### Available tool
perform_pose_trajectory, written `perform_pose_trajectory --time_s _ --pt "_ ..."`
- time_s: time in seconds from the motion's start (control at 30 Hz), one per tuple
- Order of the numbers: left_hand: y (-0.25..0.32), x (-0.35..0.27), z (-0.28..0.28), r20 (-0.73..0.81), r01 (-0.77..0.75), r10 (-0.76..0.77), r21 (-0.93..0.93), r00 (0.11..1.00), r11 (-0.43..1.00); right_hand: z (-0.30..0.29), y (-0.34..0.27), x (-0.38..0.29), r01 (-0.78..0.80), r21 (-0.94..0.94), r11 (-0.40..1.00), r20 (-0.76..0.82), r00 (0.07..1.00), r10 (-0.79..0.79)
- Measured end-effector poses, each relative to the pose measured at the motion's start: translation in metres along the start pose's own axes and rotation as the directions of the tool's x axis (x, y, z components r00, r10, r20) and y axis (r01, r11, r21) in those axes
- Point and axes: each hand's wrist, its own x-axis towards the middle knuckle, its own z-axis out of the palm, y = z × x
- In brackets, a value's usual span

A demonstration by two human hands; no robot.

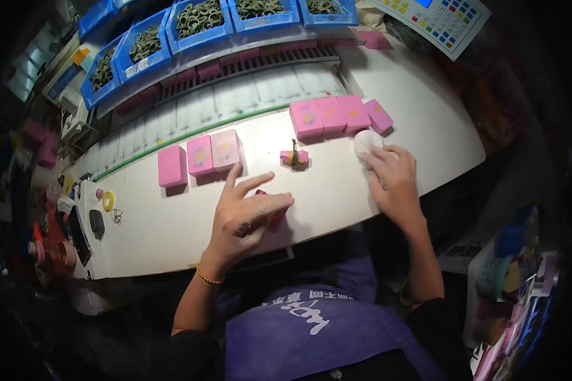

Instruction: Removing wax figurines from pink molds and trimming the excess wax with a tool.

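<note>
My right hand (393, 178) has its fingers on a round white cloth-like pouch (366, 139) resting on the white worktable (336, 190). My left hand (240, 216) hovers over the table's front part with its fingers spread. Partly behind it is a red-pink block (279, 218); whether the fingers touch it cannot be told. Between the hands and farther back lies a small pink piece (302, 156) with a dark green upright part and a yellow patch. Behind the pouch stands a row of several pink mould-like blocks (332, 115), some bearing handwriting.
More pink blocks (172, 166) stand at the left. Blue bins (198, 35) of greenish ring-shaped pieces line the back above a slotted rack (276, 62). A yellow tape roll (107, 201) and a black mouse-like object (96, 224) lie at left. A keypad machine (438, 21) sits back right.
</note>
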Motion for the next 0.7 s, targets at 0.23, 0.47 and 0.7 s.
perform_pose_trajectory --time_s 0.23,0.47,0.7 --pt "0.041 0.0 0.01 -0.15 0.23 -0.238 -0.069 0.96 0.971 0.052 -0.052 0.033 -0.148 0.527 0.837 0.051 0.988 0.143" --pt "0.015 0.012 0.018 -0.294 0.323 -0.22 0.37 0.93 0.871 0.071 -0.06 0.042 -0.062 0.49 0.87 0.02 0.998 0.06" --pt "0.05 0.016 0.053 -0.274 0.158 -0.113 0.146 0.955 0.977 0.038 -0.088 0.017 0.029 0.717 0.697 -0.117 0.99 0.079"
